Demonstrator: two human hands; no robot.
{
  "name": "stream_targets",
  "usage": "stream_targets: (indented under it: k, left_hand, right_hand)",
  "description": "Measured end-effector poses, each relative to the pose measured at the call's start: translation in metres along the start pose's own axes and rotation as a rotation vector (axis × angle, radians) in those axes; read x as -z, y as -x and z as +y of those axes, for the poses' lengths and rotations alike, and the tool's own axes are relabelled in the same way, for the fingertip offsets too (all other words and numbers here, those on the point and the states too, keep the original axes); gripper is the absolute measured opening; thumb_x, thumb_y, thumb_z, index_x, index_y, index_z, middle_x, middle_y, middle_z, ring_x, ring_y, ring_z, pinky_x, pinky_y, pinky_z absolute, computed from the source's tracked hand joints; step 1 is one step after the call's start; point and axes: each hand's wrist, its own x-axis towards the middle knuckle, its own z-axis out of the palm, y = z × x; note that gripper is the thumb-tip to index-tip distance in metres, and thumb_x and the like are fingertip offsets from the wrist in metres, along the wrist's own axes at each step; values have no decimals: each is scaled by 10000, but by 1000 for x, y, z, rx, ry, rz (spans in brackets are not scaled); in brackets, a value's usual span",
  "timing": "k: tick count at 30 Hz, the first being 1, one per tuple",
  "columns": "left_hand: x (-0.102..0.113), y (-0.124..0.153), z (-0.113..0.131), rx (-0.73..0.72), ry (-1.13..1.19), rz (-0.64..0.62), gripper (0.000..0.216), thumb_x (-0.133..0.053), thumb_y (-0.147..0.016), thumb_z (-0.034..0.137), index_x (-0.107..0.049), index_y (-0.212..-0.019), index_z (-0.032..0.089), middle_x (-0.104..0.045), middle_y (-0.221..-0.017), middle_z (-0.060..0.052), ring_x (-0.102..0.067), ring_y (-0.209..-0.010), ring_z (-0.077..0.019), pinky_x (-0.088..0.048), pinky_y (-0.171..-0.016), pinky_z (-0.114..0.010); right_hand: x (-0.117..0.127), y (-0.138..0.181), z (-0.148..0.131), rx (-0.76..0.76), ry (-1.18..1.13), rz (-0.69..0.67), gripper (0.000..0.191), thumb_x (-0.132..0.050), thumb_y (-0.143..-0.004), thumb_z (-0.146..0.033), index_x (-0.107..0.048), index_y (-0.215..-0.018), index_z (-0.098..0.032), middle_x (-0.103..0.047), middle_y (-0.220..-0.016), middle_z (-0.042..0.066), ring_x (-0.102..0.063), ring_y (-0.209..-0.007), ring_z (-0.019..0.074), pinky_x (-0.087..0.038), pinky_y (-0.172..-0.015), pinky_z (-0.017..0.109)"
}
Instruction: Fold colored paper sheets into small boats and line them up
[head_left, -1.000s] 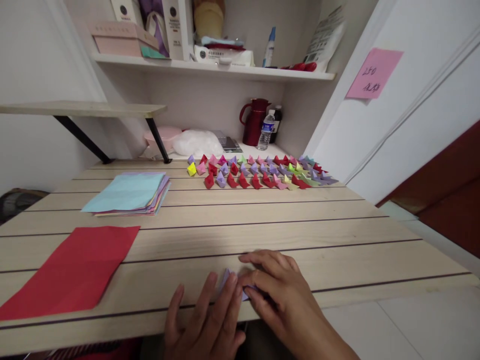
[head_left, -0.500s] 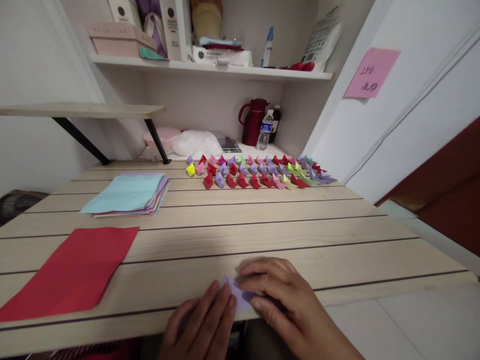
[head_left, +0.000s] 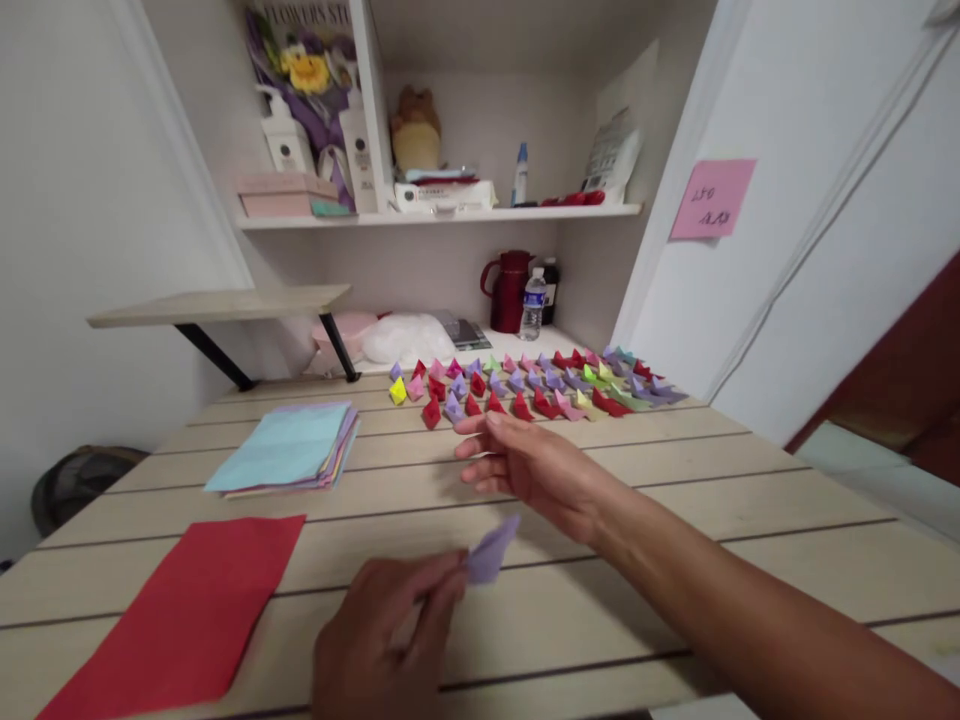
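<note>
Between the thumb and fingers of my left hand (head_left: pixel 394 625) is a small folded piece of purple paper (head_left: pixel 493 552), held a little above the table. My right hand (head_left: pixel 517 465) reaches out over the table, its fingers apart and nothing in them. Just beyond its fingertips stand rows of small folded paper boats (head_left: pixel 523 404) in red, purple, pink, yellow and green. A red paper sheet (head_left: pixel 180 610) lies flat to the left of my left hand. Behind it sits a stack of coloured paper (head_left: pixel 285 447) with light blue on top.
A small raised wooden shelf (head_left: pixel 225 303) on black legs stands at the back left. Beyond the boats are a dark red jug (head_left: pixel 510 292) and a water bottle (head_left: pixel 532 306). A pink note (head_left: pixel 712 199) is stuck on the right wall.
The purple paper has come up off the table in my left hand. My right hand has let go of it and moved forward toward the boats, opening. The view has tilted up.
</note>
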Motion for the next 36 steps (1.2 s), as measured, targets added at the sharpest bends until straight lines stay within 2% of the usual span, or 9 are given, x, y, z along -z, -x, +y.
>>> stream_targets:
  k: [2,3,7,10,13,16,23,30,36]
  left_hand:
    - [-23,-31,2,422,300,-6,154,-812,-655,364,-781,-743,242,-723,-589,-9,-676,-614,-193,-513,-636,-268]
    - [-35,-44,1,454,371,26,185,-792,-653,368,-783,-768,224,-726,-599,-14,-676,-597,-193,-517,-615,-270]
    - [-68,-74,-18,495,527,85,293,-799,-586,395,-768,-766,166,-726,-620,-36,-651,-534,-178,-539,-602,-297]
    - [-71,-75,-29,556,599,139,328,-812,-582,391,-751,-788,143,-723,-629,-36,-631,-521,-147,-524,-578,-269]
    - [-65,-73,-35,603,649,189,357,-815,-617,382,-733,-863,137,-747,-728,-42,-633,-564,-118,-510,-593,-235]
    - [-61,-73,-40,637,685,196,369,-825,-621,367,-719,-872,119,-742,-731,-52,-644,-588,-120,-496,-593,-228]
    - [-65,-74,-44,655,715,209,340,-832,-617,344,-704,-839,120,-731,-699,-49,-634,-572,-124,-487,-573,-236]
    - [-66,-71,-47,625,746,132,333,-856,-624,358,-708,-814,129,-704,-690,-15,-611,-611,-106,-470,-624,-220]
    - [-63,-75,-35,602,862,3,386,-792,-685,491,-710,-835,145,-717,-752,-47,-659,-694,-168,-512,-694,-297]
  right_hand:
    - [-7,-25,9,-19,-69,45,353,-471,-1001,-435,-676,-1013,-147,-710,-831,63,-675,-648,151,-499,-597,261]
    - [-8,-35,16,-23,-95,72,401,-404,-1019,-464,-659,-986,-156,-698,-782,50,-665,-614,149,-488,-560,257]
    - [-1,-47,38,-14,-180,87,543,-260,-1026,-562,-613,-900,-170,-646,-657,13,-580,-479,108,-455,-519,230]
    - [7,-40,42,8,-228,59,580,-254,-1000,-628,-614,-928,-179,-685,-737,32,-625,-539,126,-507,-613,274]
    - [9,-34,44,77,-198,11,455,-505,-933,-609,-630,-1012,-179,-716,-858,50,-682,-683,147,-520,-702,283]
    - [7,-35,50,151,-124,-41,381,-810,-769,-388,-646,-1033,-166,-722,-858,44,-677,-724,136,-504,-726,259]
    - [6,-38,57,187,-93,-28,427,-831,-729,-450,-668,-1010,-172,-726,-844,32,-657,-705,126,-496,-702,260]
    - [6,-41,56,218,-51,73,352,-909,-621,-364,-640,-692,-148,-680,-625,-3,-642,-602,118,-498,-674,243]
    - [19,-48,48,188,-10,4,347,-881,-661,-410,-676,-730,-139,-672,-624,-1,-629,-583,105,-512,-666,235]
